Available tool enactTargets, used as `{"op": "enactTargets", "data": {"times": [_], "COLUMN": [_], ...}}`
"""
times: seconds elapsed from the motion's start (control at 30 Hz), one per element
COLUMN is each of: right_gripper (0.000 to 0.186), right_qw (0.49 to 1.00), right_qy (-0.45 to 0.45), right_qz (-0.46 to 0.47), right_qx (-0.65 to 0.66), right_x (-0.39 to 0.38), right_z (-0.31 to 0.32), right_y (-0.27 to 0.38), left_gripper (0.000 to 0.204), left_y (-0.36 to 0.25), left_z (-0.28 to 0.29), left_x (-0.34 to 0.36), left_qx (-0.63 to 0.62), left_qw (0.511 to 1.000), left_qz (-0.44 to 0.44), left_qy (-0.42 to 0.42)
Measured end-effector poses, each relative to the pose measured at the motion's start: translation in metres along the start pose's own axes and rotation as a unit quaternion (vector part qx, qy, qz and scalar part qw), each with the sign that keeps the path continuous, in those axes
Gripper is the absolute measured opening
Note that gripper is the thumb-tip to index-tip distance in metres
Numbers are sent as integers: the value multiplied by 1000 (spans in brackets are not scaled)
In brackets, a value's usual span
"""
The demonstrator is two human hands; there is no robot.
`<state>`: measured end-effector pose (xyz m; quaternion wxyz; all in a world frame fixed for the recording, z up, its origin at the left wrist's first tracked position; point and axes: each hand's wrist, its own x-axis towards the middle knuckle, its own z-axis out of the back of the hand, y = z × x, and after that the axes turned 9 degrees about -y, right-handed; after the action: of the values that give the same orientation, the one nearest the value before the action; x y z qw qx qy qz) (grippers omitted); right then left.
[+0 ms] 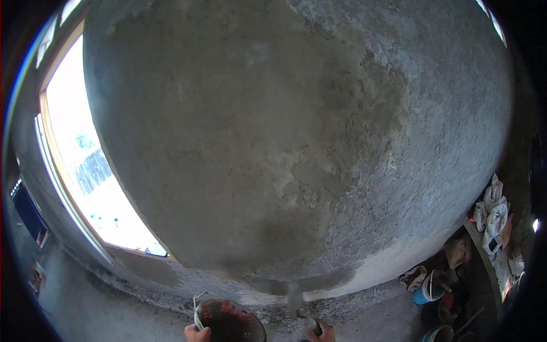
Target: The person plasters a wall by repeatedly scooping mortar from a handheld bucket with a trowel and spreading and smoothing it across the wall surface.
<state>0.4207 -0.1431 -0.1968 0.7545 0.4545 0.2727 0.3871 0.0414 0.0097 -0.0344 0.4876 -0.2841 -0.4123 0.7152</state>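
My left hand [198,333] is closed on the pale rim or handle of a dark, round mortar pan [231,322] with reddish patches; what it contains is too dim to make out. My right hand [322,331] grips the handle of a trowel [295,300], whose grey blade points up toward the foot of the wall. In front of me rises a wall [239,131] with a broad area of darker, damp-looking plaster. Rougher, lighter grey plaster [439,131] covers its right side.
At the left is a bright window opening [77,137] with a wooden frame. To the lower right stand a blue bucket [421,294] and another bucket [439,334], near crumpled bags [457,252]. White sacks [494,216] lie farther right. Rubble [165,301] lines the wall's base.
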Motion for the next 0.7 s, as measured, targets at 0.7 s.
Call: {"op": "enactTargets", "data": {"times": [0.7], "right_gripper": [57], "right_qw": [988], "right_qy": [69], "right_qz": [129], "right_qx": [-40], "right_x": [-4], "right_z": [92], "right_y": [18], "left_gripper": [27], "left_y": [-65], "left_z": [-72], "left_x": [-73], "left_qx": [43], "left_qw": [987], "left_qz": [-85], "left_qy": [132]}}
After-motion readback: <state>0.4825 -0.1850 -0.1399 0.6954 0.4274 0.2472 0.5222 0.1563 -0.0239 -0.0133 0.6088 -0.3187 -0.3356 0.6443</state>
